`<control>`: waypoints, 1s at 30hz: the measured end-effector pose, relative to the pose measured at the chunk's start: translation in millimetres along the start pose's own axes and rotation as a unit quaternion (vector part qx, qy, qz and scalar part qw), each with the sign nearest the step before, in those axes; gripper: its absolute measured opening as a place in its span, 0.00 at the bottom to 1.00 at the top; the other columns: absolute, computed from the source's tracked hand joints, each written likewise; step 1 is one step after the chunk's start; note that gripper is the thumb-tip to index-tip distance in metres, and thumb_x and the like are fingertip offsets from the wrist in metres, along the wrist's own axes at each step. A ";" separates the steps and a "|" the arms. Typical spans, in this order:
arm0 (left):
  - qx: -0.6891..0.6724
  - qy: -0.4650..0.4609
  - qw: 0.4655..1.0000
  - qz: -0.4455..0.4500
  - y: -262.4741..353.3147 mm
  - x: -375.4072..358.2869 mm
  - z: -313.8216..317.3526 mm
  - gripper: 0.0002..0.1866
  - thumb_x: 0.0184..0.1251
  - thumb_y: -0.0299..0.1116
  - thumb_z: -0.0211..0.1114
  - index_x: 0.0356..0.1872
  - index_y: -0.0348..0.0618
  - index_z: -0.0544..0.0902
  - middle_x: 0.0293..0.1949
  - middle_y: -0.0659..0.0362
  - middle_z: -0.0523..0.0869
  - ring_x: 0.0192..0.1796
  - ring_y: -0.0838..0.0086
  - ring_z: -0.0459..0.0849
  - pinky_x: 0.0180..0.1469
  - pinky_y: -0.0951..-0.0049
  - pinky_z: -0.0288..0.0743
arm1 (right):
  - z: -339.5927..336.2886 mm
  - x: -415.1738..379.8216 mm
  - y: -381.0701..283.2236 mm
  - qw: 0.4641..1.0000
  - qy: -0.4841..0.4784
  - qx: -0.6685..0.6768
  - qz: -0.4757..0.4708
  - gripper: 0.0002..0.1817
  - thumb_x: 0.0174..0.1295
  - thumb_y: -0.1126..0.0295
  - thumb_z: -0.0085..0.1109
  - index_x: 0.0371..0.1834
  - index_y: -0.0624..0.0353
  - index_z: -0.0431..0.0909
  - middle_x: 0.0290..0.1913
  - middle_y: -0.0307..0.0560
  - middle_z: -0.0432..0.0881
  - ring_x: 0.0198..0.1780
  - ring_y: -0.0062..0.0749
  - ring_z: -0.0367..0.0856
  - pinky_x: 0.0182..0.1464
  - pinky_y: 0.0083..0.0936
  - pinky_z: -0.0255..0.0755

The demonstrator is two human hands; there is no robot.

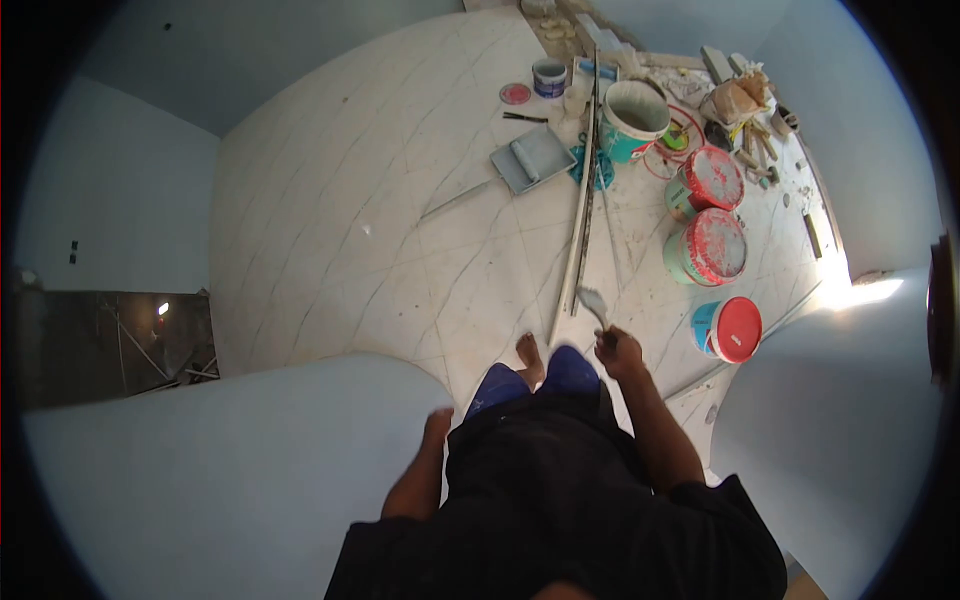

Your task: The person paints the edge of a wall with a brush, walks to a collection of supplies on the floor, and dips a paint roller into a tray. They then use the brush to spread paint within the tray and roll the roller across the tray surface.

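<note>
My right hand [620,353] is closed around the handle of a paintbrush [594,304]. Its pale grey head points forward and away from me, above the tiled floor. At my left side hangs my left hand [438,426], close to the curved pale blue wall [300,430]. It looks small and blurred, so its fingers cannot be made out. Ahead on the floor lie long thin poles [583,220]. Beyond the brush is a grey paint tray [549,172] with a roller [524,160] in it.
To the right stand several paint buckets: an uncovered one [634,118], two with smeared red lids [712,248] and a blue one with a red lid [738,330]. A small tin [550,78] sits farther off. Tools and rubble [755,125] line the far right wall.
</note>
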State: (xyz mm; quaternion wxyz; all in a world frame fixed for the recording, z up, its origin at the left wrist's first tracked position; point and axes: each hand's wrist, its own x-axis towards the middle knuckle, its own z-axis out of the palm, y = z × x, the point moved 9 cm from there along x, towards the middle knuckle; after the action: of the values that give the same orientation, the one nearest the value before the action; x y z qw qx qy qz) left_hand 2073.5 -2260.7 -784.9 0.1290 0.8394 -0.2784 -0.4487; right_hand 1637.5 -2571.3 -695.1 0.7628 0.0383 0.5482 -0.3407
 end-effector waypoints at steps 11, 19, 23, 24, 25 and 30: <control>-0.073 -0.035 0.992 0.099 384.0 259.0 -174.3 0.29 0.79 0.48 0.63 0.68 0.32 0.78 0.64 0.42 0.85 0.67 0.56 0.83 0.69 0.62 0.74 | 246.8 236.1 -80.0 0.998 -0.007 0.015 0.065 0.11 0.82 0.61 0.50 0.48 0.56 0.77 0.40 0.43 0.86 0.35 0.28 0.81 0.37 0.27 0.79; 0.144 -0.127 0.981 -0.013 409.4 395.4 -232.6 0.29 0.76 0.49 0.64 0.68 0.36 0.80 0.65 0.40 0.83 0.69 0.50 0.81 0.71 0.59 0.72 | 367.0 443.8 -87.3 0.978 0.087 0.023 0.187 0.16 0.82 0.59 0.46 0.42 0.53 0.82 0.34 0.38 0.87 0.31 0.28 0.82 0.34 0.30 0.77; 0.158 -0.036 0.987 -0.015 484.3 458.1 -286.5 0.26 0.74 0.44 0.66 0.65 0.37 0.82 0.65 0.39 0.81 0.66 0.47 0.81 0.71 0.57 0.72 | 430.2 479.9 -112.1 0.975 0.101 0.017 0.196 0.12 0.81 0.62 0.47 0.45 0.46 0.83 0.35 0.34 0.87 0.33 0.25 0.81 0.33 0.29 0.73; 0.157 -0.018 0.987 -0.037 507.0 477.6 -298.5 0.25 0.74 0.43 0.67 0.64 0.36 0.82 0.66 0.39 0.80 0.66 0.46 0.81 0.72 0.57 0.72 | 439.4 492.8 -114.6 0.975 0.102 0.026 0.196 0.12 0.81 0.62 0.47 0.45 0.46 0.83 0.35 0.34 0.87 0.33 0.25 0.81 0.33 0.29 0.73; 0.155 -0.013 0.988 0.022 501.6 509.7 -302.1 0.26 0.74 0.44 0.67 0.64 0.35 0.82 0.69 0.38 0.77 0.70 0.47 0.77 0.74 0.56 0.69 | 444.2 505.3 -115.3 0.975 0.114 0.015 0.191 0.09 0.78 0.66 0.49 0.47 0.43 0.82 0.36 0.35 0.87 0.32 0.24 0.81 0.32 0.28 0.72; 0.292 -0.072 0.953 0.041 526.1 624.5 -299.9 0.31 0.73 0.45 0.67 0.69 0.33 0.77 0.71 0.38 0.75 0.74 0.47 0.72 0.76 0.55 0.65 | 435.6 625.2 -60.7 0.975 0.174 0.038 0.136 0.08 0.80 0.64 0.49 0.49 0.37 0.80 0.36 0.36 0.85 0.33 0.26 0.82 0.34 0.30 0.75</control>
State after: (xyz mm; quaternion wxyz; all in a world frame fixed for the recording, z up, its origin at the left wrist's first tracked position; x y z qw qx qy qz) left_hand 2412.2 -3061.8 -796.0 -0.1239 0.7933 -0.4404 -0.4017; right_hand 2060.6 -3104.6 -1042.7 0.6930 0.1995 0.6489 -0.2426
